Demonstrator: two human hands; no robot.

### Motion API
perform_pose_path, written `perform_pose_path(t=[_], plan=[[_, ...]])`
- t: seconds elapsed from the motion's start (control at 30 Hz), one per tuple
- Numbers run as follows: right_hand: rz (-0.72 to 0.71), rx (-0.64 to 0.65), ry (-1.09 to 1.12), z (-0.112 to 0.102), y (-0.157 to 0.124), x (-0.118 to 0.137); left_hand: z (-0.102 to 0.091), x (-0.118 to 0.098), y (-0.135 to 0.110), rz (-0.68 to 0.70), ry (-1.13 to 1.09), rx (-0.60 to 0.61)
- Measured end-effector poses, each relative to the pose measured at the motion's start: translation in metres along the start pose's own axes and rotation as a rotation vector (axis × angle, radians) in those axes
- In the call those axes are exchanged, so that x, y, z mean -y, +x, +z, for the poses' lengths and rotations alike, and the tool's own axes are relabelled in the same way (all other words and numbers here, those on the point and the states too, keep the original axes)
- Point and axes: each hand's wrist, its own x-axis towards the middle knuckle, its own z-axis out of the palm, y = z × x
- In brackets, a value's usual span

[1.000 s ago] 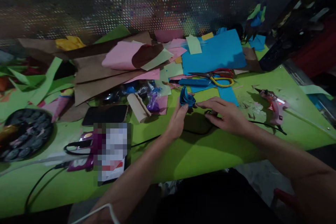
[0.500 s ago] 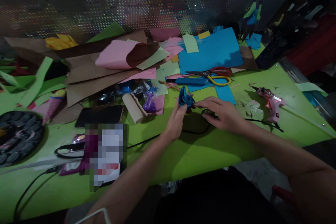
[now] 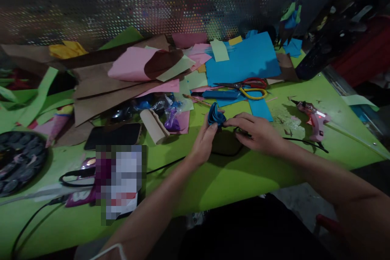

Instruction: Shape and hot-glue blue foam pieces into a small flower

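Observation:
A small rolled blue paper piece [image 3: 216,115] stands on the green table [image 3: 231,174] near the middle. My left hand [image 3: 204,143] pinches it from the near left side. Fingers of my right hand [image 3: 256,131] press against the roll from the right, the palm resting over a black cord [image 3: 300,139]. Both hands meet at the roll.
Red-and-yellow scissors [image 3: 251,88] lie on blue paper sheets [image 3: 243,63] behind the hands. A pink glue gun [image 3: 312,118] lies at the right. Pink, brown and green paper [image 3: 134,69] piles up at the back left, with a dark phone [image 3: 113,135] and a dark round tray [image 3: 18,161].
The hands stay together on the blue roll with only small finger shifts. The view has drifted slightly, so things at the left slid a little further left.

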Motion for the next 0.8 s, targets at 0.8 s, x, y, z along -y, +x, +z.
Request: perform_pose_path(t=[0.8], plan=[[-0.055,-0.111,-0.028,-0.0064,0.001,0.0018,-0.0014,0.0043,0.0015,-0.003,0.019,0.017]])
